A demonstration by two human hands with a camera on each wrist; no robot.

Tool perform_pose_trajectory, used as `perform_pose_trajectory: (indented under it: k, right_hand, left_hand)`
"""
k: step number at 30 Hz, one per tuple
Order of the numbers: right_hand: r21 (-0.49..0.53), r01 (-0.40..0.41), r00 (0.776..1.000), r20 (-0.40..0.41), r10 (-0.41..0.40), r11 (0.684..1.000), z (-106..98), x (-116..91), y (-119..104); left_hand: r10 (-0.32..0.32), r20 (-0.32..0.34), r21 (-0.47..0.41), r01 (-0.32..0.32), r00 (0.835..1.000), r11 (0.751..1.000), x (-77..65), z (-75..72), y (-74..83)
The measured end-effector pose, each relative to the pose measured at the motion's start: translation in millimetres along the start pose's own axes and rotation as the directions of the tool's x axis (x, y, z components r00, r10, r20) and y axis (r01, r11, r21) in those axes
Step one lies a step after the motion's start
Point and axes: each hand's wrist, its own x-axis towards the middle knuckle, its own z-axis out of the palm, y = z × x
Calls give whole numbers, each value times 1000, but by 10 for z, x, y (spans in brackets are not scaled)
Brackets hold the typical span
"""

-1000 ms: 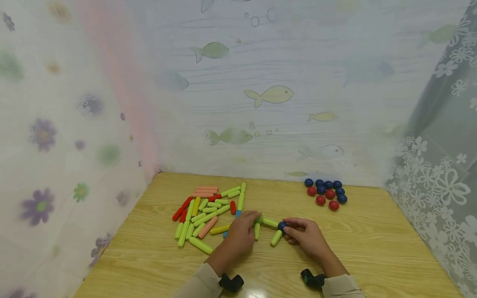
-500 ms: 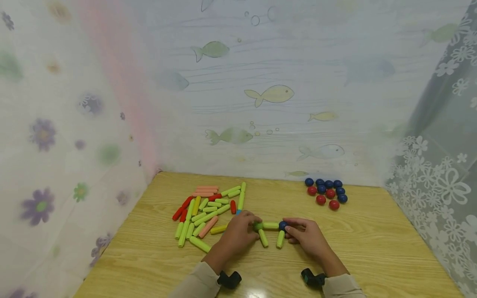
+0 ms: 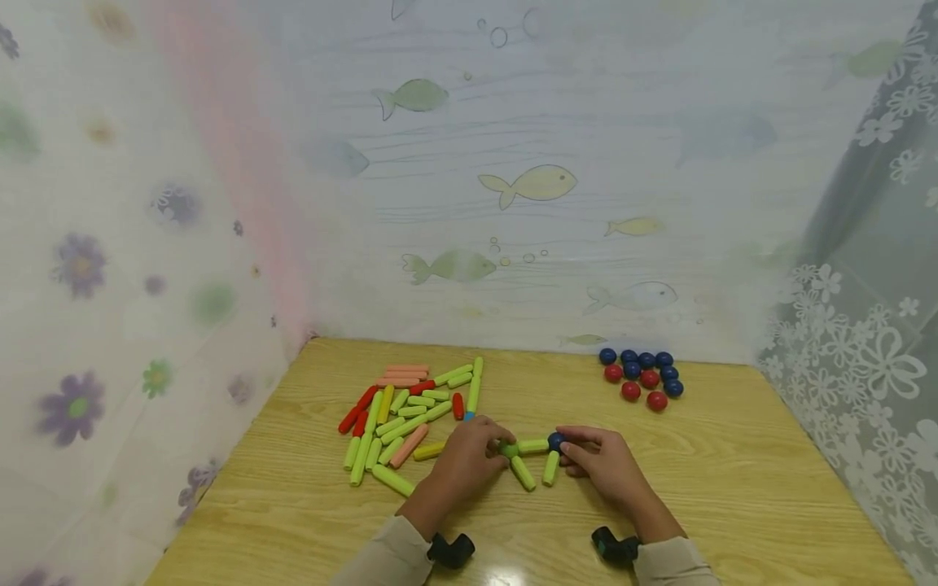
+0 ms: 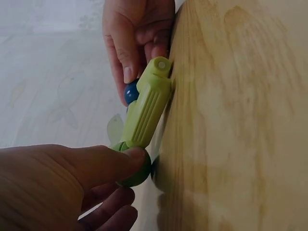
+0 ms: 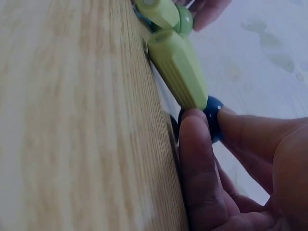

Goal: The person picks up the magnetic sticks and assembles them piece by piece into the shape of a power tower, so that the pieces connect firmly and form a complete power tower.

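In the head view my left hand [image 3: 469, 460] pinches a green ball [image 3: 509, 448] between thumb and fingers. My right hand [image 3: 602, 464] pinches a dark blue ball [image 5: 215, 118] at the other end of the same piece. A short lime-green magnetic stick [image 3: 533, 446] bridges the two balls. From the green ball another lime stick [image 3: 523, 474] slants toward the person and to the right. A similar stick [image 3: 550, 470] points toward the person from the blue ball. Both wrist views show the piece low over the wooden table [image 4: 231, 125].
Left of the hands lies a spread of lime, red, yellow and salmon sticks [image 3: 413, 412], partly behind the left hand. A blue piece [image 3: 470, 416] shows just past that hand. Several blue balls [image 3: 646, 360] and red balls [image 3: 631, 391] sit together at the back right.
The stick on the green ball has swung to the right, and the one on the blue ball has turned to point more toward the person. The bridging stick, slanted before, now lies nearly level.
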Motion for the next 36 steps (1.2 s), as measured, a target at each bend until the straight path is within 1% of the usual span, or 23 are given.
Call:
perform_pose_trajectory:
  k: [6, 7, 8, 9, 10, 11, 12, 13, 15, 16, 17, 18, 19, 20, 21, 24, 26, 28, 30, 33, 36]
  right_hand:
    - [-9, -5, 1000, 18, 5, 1000, -62, 25, -50]
    - [-13, -2, 1000, 5, 2, 1000, -94, 40, -52]
    - [-21, 4, 1000, -15, -4, 1000, -137, 59, -50]
    - [-39, 14, 999, -50, -16, 999, -188, 82, -46]
    - [-66, 22, 995, -101, -28, 998, -251, 105, -42]
    - [-118, 35, 984, -168, -54, 992, -322, 129, -34]
    - [-173, 35, 965, -250, -78, 984, -400, 155, -27]
    - [-219, 19, 936, -340, -94, 976, -482, 182, -18]
    - [-310, -31, 864, -486, -130, 950, -657, 229, -1]
    - [-333, -61, 829, -542, -138, 941, -743, 249, 8]
    - [-351, -90, 800, -582, -142, 932, -826, 269, 21]
    - [-352, -111, 785, -604, -135, 929, -902, 287, 35]
    - [-357, -124, 782, -609, -130, 926, -973, 303, 49]
    - [-371, -137, 788, -602, -125, 919, -1034, 318, 62]
    - [-384, -147, 799, -590, -119, 912, -1088, 335, 76]
    - [-456, -178, 838, -534, -108, 872, -1196, 370, 104]
    - [-505, -185, 861, -497, -109, 843, -1225, 377, 105]
    - [-551, -171, 882, -455, -121, 817, -1207, 355, 99]
    - [-587, -146, 904, -407, -134, 796, -1132, 291, 70]
    - [-611, -93, 943, -307, -126, 786, -919, 109, -16]
    - [-594, -59, 977, -200, -76, 802, -646, -123, -136]
  left_hand:
    - [7, -2, 49, -7, 1000, 999, 9, 16, 19]
    - [7, -3, 48, -7, 1000, 999, 8, 18, 23]
    - [6, -4, 44, -6, 1000, 999, 5, 19, 29]
    - [7, -4, 42, -7, 1000, 999, -1, 18, 36]
    - [8, -5, 40, -8, 1000, 999, -7, 20, 40]
    - [4, -5, 33, -4, 1000, 999, -19, 22, 46]
    - [0, -3, 25, 0, 1000, 1000, -31, 25, 53]
    - [-4, 0, 17, 4, 1000, 1000, -46, 27, 60]
    - [-15, 5, -1, 15, 1000, 1000, -77, 32, 74]
    - [-19, 8, -13, 20, 1000, 1000, -92, 33, 82]
    - [-24, 12, -24, 25, 1000, 999, -106, 36, 91]
    - [-23, 15, -36, 23, 1000, 999, -119, 39, 95]
    - [-20, 15, -47, 21, 1000, 999, -128, 41, 99]
    - [-19, 17, -64, 20, 1000, 998, -136, 43, 102]
    - [-20, 18, -83, 22, 1000, 996, -144, 45, 101]
    - [-41, 33, -168, 46, 999, 985, -165, 48, 87]
    - [-66, 49, -236, 76, 997, 969, -177, 52, 65]
    - [-87, 67, -298, 103, 994, 949, -183, 56, 42]
    - [-100, 82, -350, 123, 992, 928, -187, 55, 22]
    - [-112, 96, -391, 140, 989, 910, -192, 54, 8]
    - [-116, 97, -390, 145, 988, 909, -196, 52, 6]
